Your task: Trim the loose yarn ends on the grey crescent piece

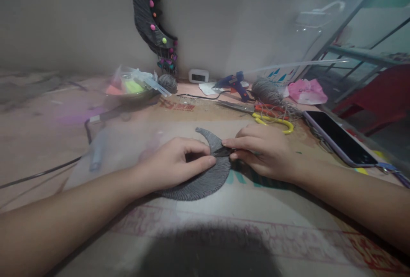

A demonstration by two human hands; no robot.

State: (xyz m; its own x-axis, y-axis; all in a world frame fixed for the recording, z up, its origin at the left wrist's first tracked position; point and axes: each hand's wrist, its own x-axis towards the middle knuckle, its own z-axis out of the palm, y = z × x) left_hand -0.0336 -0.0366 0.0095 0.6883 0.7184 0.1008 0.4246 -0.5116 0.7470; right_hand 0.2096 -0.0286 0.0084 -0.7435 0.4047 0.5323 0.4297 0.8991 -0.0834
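Observation:
A crescent moon wrapped in grey yarn (205, 185) lies on the sheet in front of me, one pointed tip curving up and away. My left hand (179, 159) rests over its inner curve, with thumb and fingers closed on it. From the right, my right hand (262, 151) pinches at the crescent's outer edge near the upper tip. A small dark piece (222, 152) sits between the two hands on the crescent; I cannot make out what it is. Part of the crescent is hidden beneath my left hand.
Behind the hands are scissors (272, 122) with yellow and red handles, a grey yarn ball (269, 91) and a blue glue gun (235, 83). A phone (341, 138) lies right. A pom-pom-decorated crescent (144, 16) hangs at the wall above a bowl (131, 95). A cable (41, 172) crosses left.

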